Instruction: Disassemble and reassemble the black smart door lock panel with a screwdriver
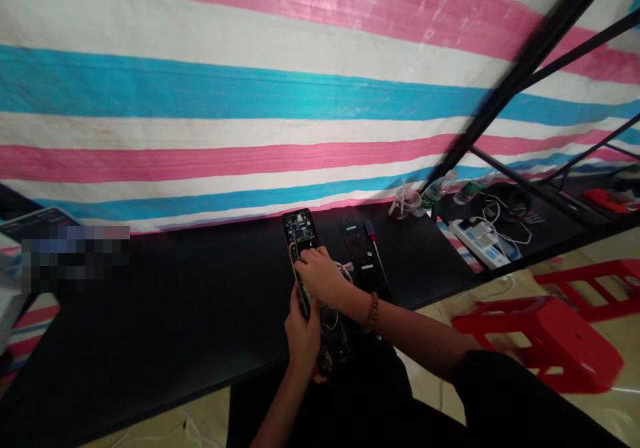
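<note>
A long, narrow black device casing [287, 229], opened up, lies at the table's near edge with a green-blue circuit board [300, 227] exposed at its far end. My left hand [303, 331] grips the casing's left side, thumb and fingers around its rim. Over its middle, my right hand [323, 276] has its fingers curled together and pointing down into the housing; what they pinch, if anything, is hidden. White wires [345, 271] show beside the right hand. Just right lie a flat black panel [356, 238] with small pale labels and a screwdriver [371, 232] with a purple-and-red handle.
The black table [175, 315] stretches left toward a blurred patch. A plastic cup [406, 203] and a clear bottle [440, 188] stand at the right rear. Past a black metal frame [500, 95] is a white power strip [480, 241]. Red stools [555, 341] stand at right.
</note>
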A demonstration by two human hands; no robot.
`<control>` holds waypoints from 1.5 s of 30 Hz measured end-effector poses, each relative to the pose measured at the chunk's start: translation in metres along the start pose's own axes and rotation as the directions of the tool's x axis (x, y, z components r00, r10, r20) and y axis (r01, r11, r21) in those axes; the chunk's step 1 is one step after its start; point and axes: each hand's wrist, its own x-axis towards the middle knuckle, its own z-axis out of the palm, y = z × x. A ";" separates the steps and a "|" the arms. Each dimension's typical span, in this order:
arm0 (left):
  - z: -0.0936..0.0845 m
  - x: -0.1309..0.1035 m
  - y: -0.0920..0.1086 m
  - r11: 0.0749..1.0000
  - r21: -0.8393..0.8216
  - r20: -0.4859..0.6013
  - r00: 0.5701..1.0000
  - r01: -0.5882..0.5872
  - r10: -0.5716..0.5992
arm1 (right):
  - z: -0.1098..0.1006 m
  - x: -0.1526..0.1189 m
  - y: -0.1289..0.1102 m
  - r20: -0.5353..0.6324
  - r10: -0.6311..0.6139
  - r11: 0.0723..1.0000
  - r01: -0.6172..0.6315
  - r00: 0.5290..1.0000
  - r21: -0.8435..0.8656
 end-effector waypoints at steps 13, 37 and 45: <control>-0.007 0.014 0.018 0.999 0.031 -0.007 0.999 0.036 -0.036 | 0.018 -0.173 0.072 -0.345 0.689 0.696 -0.450 0.637 0.559; 0.041 -0.011 0.077 0.464 0.380 0.808 0.531 -0.800 0.255 | 0.012 -0.225 0.047 -0.146 0.684 0.464 -0.272 0.714 0.843; 0.046 -0.020 0.075 0.380 0.467 0.809 0.559 -0.799 0.181 | -0.002 -0.209 0.040 0.094 0.797 0.085 -0.265 0.597 0.961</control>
